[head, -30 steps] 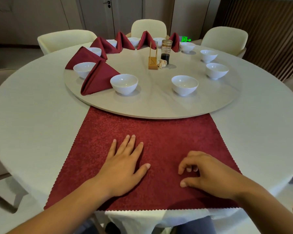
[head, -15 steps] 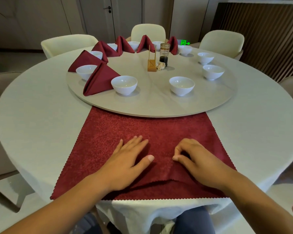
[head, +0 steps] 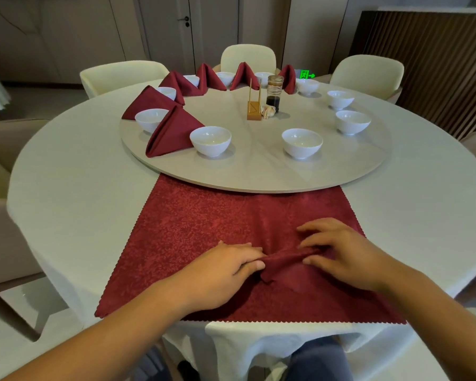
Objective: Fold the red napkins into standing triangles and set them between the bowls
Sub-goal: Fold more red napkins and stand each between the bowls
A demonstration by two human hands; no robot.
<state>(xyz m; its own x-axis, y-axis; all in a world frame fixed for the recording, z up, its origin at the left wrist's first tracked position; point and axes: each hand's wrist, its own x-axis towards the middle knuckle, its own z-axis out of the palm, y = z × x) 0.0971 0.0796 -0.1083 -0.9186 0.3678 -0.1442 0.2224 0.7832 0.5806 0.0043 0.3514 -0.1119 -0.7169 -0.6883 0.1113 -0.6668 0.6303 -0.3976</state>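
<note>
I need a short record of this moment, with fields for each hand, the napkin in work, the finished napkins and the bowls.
left hand: pinches a raised ridge of the flat napkin
right hand: pinches the same ridge
flat napkin: lies before the turntable, not folded yet
folded napkins: six, standing between left and far bowls
bowls: ten, on the turntable
gaps without napkin: between near and right bowls

A large round table (head: 52,237) covered by a cream tablecloth (head: 412,215) bears two things directly. A round pale beige turntable (head: 259,174) sits at its middle, ringed with white ceramic bowls (head: 210,140) and folded red napkins (head: 171,133). A dark red square cloth napkin (head: 204,224) with zigzag edges lies spread on the near side. Its far edge is hidden by the turntable's rim, its near edge lies along the table's edge, and a ridge of cloth is raised near its middle.
</note>
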